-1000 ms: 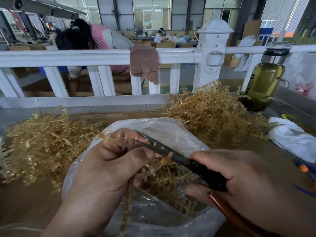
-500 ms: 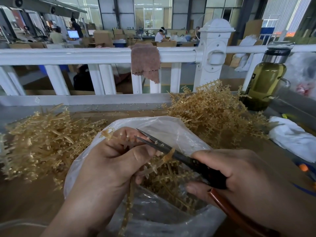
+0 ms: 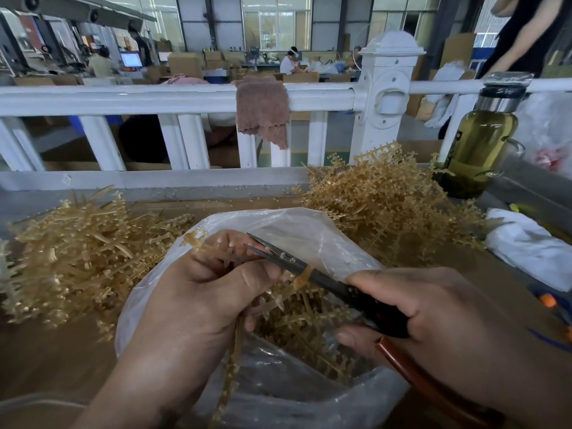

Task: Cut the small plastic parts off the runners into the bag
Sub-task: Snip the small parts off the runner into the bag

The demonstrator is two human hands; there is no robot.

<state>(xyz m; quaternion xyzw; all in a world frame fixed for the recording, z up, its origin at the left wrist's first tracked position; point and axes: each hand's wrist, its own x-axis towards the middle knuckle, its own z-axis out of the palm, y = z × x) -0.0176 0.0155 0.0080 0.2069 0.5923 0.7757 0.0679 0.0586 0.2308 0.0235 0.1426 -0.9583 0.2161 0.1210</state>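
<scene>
My left hand (image 3: 198,292) grips a tan plastic runner (image 3: 230,363) over the open clear plastic bag (image 3: 297,230); the runner's top end sticks out past my fingers and its tail hangs down below my palm. My right hand (image 3: 433,323) grips black scissors (image 3: 309,270) with reddish-brown handles. The blades are slightly parted and their tips lie against the runner at my left fingertips. Cut tan pieces lie inside the bag (image 3: 309,323).
Two heaps of tan runners lie on the brown table, one at the left (image 3: 77,255) and one at the back right (image 3: 390,199). A bottle of yellow-green liquid (image 3: 479,140) stands at the right before a white railing (image 3: 173,99) with a brown cloth (image 3: 263,109). White cloth (image 3: 526,243) lies at right.
The hands and scissors have barely shifted; the blade tips stay at the runner. Beyond the railing, a person at the left has bent out of sight and another has appeared at top right.
</scene>
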